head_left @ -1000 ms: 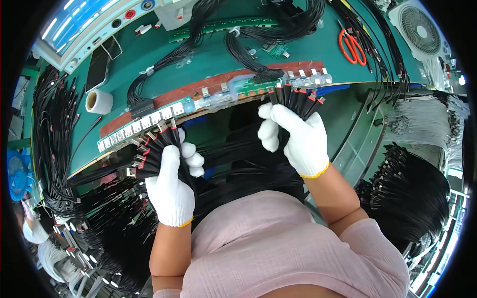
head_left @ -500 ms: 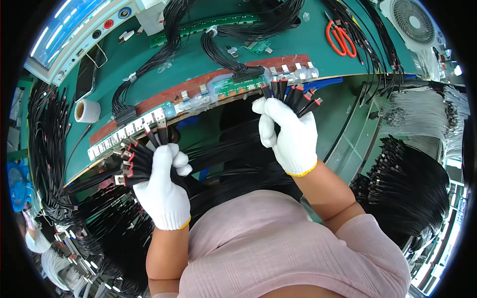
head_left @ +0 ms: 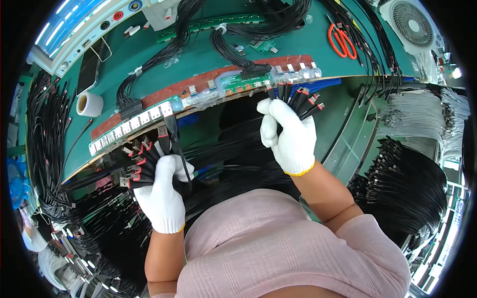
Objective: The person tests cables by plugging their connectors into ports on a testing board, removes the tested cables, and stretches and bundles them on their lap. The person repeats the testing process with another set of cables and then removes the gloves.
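My left hand [head_left: 163,196], in a white knit glove, is closed around a bunch of black USB cables [head_left: 144,166] with metal plugs fanned out to the left. One black USB plug [head_left: 171,124] sits at the right end of the white port strip [head_left: 126,130], its cable hanging down past my left fingers. My right hand [head_left: 288,134], also gloved, is closed around a fan of black cable ends [head_left: 298,102] with red rims and small metal tips. Its top ends are close to the small green circuit board [head_left: 243,84] on the fixture edge.
The fixture's red-brown base [head_left: 169,92] runs along the bench edge. Around it are a tape roll [head_left: 90,105], a phone [head_left: 89,72], red-handled scissors [head_left: 341,40], a fan [head_left: 414,25] and an instrument [head_left: 82,39]. Cable bundles [head_left: 47,134] hang left; more cables [head_left: 407,188] lie right.
My left hand has dropped slightly away from the port strip, and a black plug with its hanging cable now shows at the strip's right end. My right hand keeps its grip, nearly still.
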Demonstrator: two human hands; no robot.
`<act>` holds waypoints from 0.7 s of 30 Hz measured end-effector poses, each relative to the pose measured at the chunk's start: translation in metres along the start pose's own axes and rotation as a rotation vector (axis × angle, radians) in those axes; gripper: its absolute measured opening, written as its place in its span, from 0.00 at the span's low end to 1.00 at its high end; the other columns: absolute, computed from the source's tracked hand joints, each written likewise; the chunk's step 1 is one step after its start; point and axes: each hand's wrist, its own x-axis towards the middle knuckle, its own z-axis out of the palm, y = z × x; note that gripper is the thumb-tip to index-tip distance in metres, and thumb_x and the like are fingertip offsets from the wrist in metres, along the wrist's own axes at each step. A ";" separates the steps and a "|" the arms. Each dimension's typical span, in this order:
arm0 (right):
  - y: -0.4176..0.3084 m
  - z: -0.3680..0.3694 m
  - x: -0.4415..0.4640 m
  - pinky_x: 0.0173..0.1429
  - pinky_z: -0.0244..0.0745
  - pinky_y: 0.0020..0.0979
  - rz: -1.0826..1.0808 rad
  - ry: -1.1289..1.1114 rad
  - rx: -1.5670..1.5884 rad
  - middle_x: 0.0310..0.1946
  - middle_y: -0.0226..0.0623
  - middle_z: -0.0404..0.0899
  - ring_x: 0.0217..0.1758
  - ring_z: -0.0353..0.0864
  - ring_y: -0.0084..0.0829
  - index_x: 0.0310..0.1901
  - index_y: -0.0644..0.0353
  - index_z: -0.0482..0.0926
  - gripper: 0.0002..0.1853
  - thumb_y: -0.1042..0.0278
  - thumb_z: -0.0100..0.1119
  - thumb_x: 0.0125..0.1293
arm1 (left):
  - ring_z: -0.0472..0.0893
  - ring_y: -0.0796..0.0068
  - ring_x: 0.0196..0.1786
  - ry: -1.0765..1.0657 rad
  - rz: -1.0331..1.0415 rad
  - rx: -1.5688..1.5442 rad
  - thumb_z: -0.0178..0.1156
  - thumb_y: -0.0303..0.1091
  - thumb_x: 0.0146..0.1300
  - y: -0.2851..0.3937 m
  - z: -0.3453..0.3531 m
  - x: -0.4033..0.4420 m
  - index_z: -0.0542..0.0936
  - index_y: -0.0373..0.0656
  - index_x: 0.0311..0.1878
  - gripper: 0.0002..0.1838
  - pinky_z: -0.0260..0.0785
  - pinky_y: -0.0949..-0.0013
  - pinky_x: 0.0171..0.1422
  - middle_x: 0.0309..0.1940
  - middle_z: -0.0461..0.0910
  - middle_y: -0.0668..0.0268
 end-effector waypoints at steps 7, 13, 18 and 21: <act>-0.005 0.008 0.000 0.21 0.62 0.24 -0.004 -0.017 -0.065 0.15 0.31 0.73 0.14 0.68 0.22 0.33 0.61 0.82 0.08 0.68 0.57 0.64 | 0.76 0.74 0.25 0.009 -0.007 -0.062 0.56 0.34 0.68 -0.002 0.004 0.009 0.76 0.35 0.38 0.10 0.70 0.70 0.30 0.27 0.77 0.62; -0.012 -0.011 0.002 0.26 0.69 0.26 0.077 -0.155 -0.016 0.23 0.39 0.80 0.20 0.74 0.25 0.41 0.68 0.81 0.13 0.65 0.55 0.69 | 0.76 0.74 0.26 0.012 -0.005 -0.127 0.55 0.35 0.70 0.004 0.009 0.012 0.77 0.34 0.33 0.13 0.70 0.70 0.32 0.27 0.78 0.62; -0.014 -0.010 -0.001 0.24 0.72 0.29 0.080 -0.139 -0.066 0.24 0.45 0.80 0.21 0.76 0.33 0.43 0.73 0.81 0.15 0.66 0.53 0.69 | 0.77 0.73 0.27 0.052 -0.070 -0.181 0.56 0.36 0.69 0.008 0.016 0.014 0.78 0.33 0.35 0.13 0.70 0.71 0.34 0.26 0.78 0.61; -0.027 0.002 -0.002 0.18 0.59 0.24 0.176 -0.072 -0.052 0.17 0.35 0.74 0.14 0.67 0.24 0.43 0.69 0.81 0.14 0.66 0.53 0.69 | 0.77 0.75 0.27 0.106 -0.102 -0.203 0.57 0.32 0.67 0.009 0.013 0.015 0.77 0.35 0.39 0.09 0.70 0.71 0.33 0.29 0.79 0.62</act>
